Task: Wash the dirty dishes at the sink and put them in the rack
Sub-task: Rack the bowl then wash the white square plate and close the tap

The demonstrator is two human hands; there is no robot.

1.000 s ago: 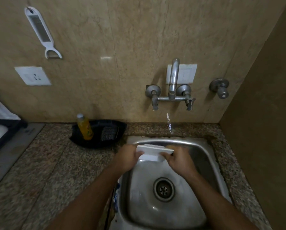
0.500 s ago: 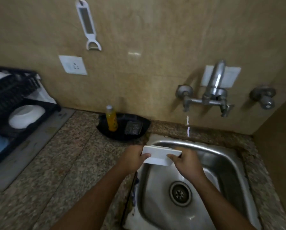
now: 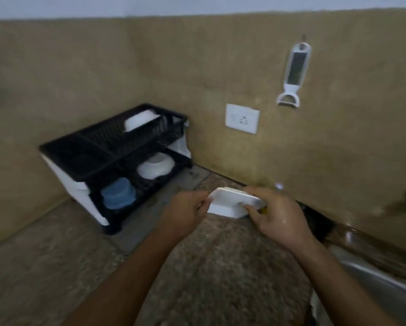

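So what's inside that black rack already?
The black rack holds a white dish on the top shelf, and a white bowl and blue container below. Their insides are hidden.

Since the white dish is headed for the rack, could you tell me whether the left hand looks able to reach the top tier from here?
Probably yes: the left hand faces the rack across bare counter, though it grips the white dish.

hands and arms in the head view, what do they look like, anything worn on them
Both forearms are bare up to the frame edge: no sleeves, gloves, watch or bracelets in sight. No rings can be made out on the left hand or the right hand, though the picture is blurred. The back of the right hand glistens with wet spots.
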